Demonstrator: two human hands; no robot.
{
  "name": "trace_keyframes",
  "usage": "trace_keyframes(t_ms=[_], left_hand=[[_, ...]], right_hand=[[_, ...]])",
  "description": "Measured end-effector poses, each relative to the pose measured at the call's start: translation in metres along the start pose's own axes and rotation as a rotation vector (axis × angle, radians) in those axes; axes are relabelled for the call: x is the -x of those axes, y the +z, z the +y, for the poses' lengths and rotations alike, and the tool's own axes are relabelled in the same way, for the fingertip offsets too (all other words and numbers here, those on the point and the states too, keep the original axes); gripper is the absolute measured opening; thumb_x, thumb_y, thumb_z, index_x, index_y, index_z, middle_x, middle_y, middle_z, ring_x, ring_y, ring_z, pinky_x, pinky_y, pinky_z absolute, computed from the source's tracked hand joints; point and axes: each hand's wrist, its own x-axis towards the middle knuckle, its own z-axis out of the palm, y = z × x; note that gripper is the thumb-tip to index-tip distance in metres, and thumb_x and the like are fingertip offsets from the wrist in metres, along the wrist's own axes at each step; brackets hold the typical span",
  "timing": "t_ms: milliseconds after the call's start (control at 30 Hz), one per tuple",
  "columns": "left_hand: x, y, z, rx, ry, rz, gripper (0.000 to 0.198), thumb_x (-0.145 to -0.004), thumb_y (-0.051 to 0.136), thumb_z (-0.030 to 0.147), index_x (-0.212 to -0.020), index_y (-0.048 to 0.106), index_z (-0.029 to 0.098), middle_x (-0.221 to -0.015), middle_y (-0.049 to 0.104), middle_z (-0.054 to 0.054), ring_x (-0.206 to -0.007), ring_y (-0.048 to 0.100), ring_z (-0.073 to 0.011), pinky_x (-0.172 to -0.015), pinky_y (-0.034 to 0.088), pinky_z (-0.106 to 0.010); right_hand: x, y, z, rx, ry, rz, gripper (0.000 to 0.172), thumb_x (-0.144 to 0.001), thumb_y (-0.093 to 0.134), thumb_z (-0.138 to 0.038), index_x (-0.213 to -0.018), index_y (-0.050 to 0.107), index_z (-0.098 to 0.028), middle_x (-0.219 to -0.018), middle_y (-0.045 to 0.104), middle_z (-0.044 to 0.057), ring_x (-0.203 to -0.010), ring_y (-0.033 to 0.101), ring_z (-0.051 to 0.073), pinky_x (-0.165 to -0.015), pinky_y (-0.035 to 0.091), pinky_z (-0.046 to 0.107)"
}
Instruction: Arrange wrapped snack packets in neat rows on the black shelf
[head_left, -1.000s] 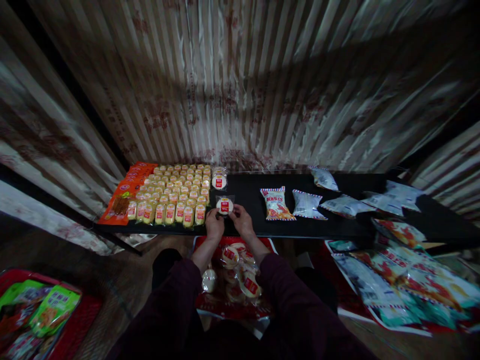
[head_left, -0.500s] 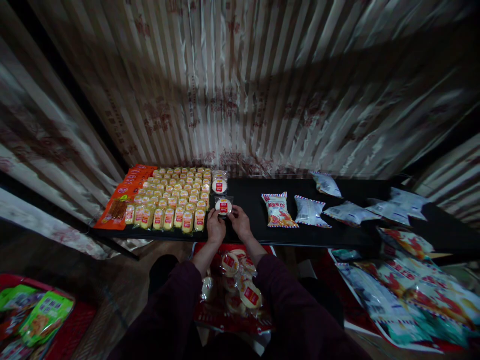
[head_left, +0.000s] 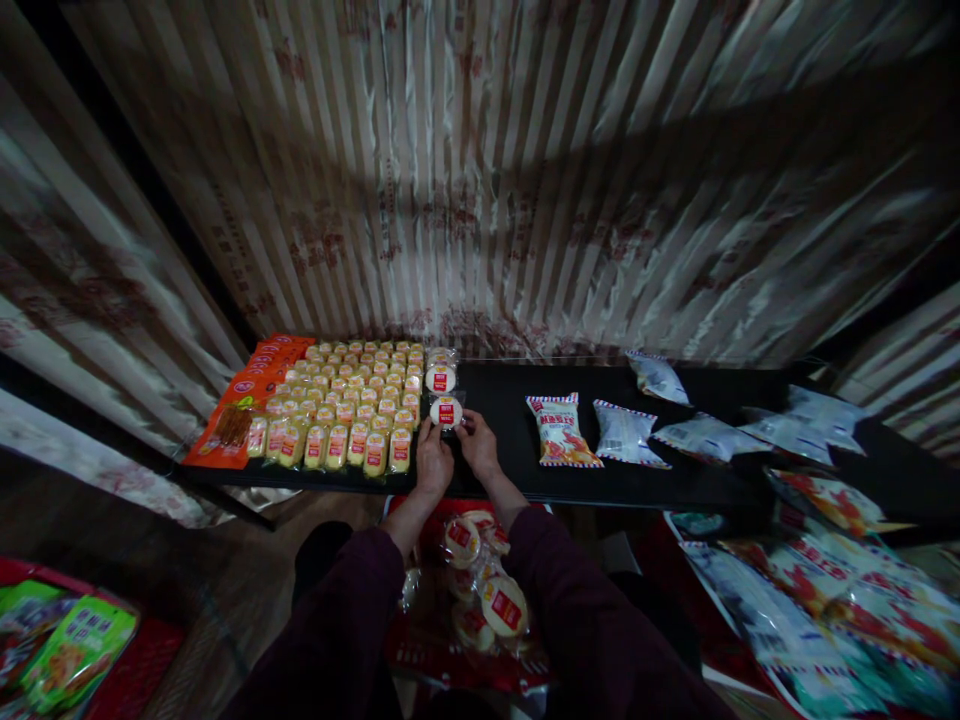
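Observation:
A round white cake in a clear wrapper with a red label (head_left: 446,412) lies on the black shelf (head_left: 495,385), gripped at its near edges by both hands. My left hand (head_left: 433,462) pinches its left side, and my right hand (head_left: 478,445) pinches its right side. Just behind it is another round wrapped cake (head_left: 440,379), with more behind that one. To the left stand rows of small yellow wrapped cakes (head_left: 358,403), beside an orange packet (head_left: 247,400). Below my wrists, a red container (head_left: 420,640) holds several round wrapped cakes (head_left: 504,606).
On the shelf's right part lie a red and white snack bag (head_left: 562,430), a silvery bag (head_left: 630,434) and several others. Lower right, a container holds large snack bags (head_left: 847,590). A red crate (head_left: 154,650) with green packets (head_left: 79,650) sits lower left. A striped curtain (head_left: 480,200) hangs behind.
Both hands have pushed the round cake slightly back, closer to the one behind it. The view has shifted a little.

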Motion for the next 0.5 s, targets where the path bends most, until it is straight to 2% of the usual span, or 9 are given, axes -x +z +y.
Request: trace_keyframes(t_ms=[500], left_hand=[[-0.012, 0.007, -0.006, -0.028, 0.063, -0.004, 0.05, -0.076, 0.041, 0.0, -0.12, 0.06, 0.009, -0.138, 0.05, -0.015, -0.138, 0.036, -0.0257, -0.115, 0.033, -0.043]], right_hand=[[-0.015, 0.01, -0.009, -0.032, -0.028, 0.008, 0.03, -0.071, 0.055, -0.017, -0.101, 0.058, -0.021, -0.082, 0.068, 0.0, -0.079, 0.066, 0.016, -0.077, 0.053, 0.03]])
